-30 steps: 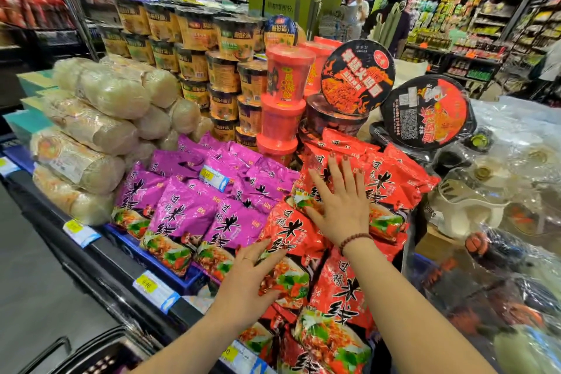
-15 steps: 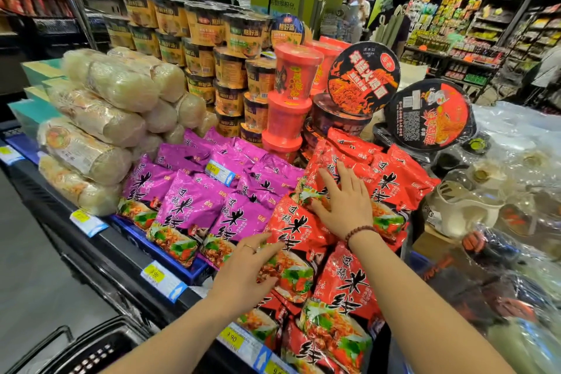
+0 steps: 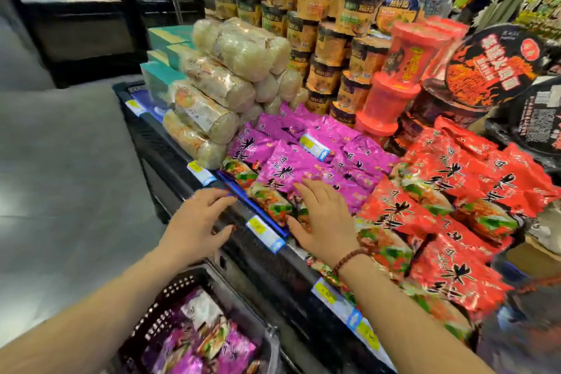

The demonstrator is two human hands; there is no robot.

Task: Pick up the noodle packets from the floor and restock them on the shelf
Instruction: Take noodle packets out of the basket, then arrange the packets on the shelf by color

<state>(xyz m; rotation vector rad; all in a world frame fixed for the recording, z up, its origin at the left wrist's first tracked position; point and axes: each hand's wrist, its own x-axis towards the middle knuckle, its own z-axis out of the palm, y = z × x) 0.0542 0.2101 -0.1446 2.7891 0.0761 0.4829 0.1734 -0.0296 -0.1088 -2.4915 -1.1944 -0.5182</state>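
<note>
Purple noodle packets (image 3: 306,158) lie stacked on the shelf (image 3: 267,255), with red noodle packets (image 3: 449,200) to their right. More purple packets (image 3: 212,340) fill a black basket (image 3: 158,310) on the floor at the lower left. My right hand (image 3: 321,218) hovers with spread fingers over the front purple packets and holds nothing. My left hand (image 3: 197,222) is open above the shelf's front edge, left of the packets. The frame is blurred by motion.
Clear-wrapped noodle rolls (image 3: 224,82) and teal boxes (image 3: 164,39) sit at the shelf's left end. Stacked cup noodles (image 3: 328,36), red tubs (image 3: 394,79) and black bowl lids (image 3: 491,67) stand behind. Price tags (image 3: 264,231) line the shelf edge. Grey floor (image 3: 60,161) lies to the left.
Both hands left the red packets and moved left, toward the purple packets and the shelf edge. The view swung left and down, bringing the basket of purple packets into sight.
</note>
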